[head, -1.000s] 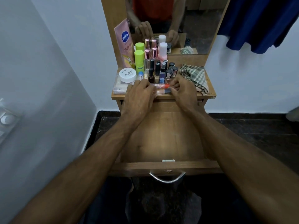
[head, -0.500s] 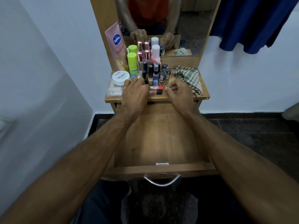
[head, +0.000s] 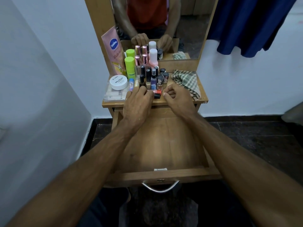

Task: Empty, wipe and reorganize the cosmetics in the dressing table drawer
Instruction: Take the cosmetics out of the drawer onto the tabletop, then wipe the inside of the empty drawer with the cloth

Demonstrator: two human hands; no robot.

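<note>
1. Where the left hand (head: 136,104) lies over the lipsticks (head: 157,93) at the front of the tabletop (head: 202,99), its fingers curl down on them; only the red-and-black ends show past the fingertips, so a true grip cannot be confirmed — likely a gathering hold.
2. The right hand (head: 177,97) rests just beside those ends, fingers loosely curled, holding nothing visible.
3. The drawer (head: 161,145) stands pulled out below both wrists, its floor bare; in my judgement emptying and wiping are done and restocking is the step in hand.
4. To do it well: close the fingers fully round the lipsticks before lifting, keep knuckles off the small bottles (head: 153,78) just behind, and lay the lipsticks flat along one drawer edge so the upright items fit after.
5. Count, as visible: two lipstick ends; one white jar (head: 118,81) atop one clear case (head: 113,95); one green can (head: 129,66); one pink tube (head: 114,49); one pink bottle (head: 153,58); two rose-capped bottles (head: 141,60); roughly nine small dark-capped bottles — crowding prevents an exact figure; one checked cloth (head: 186,81).
</note>
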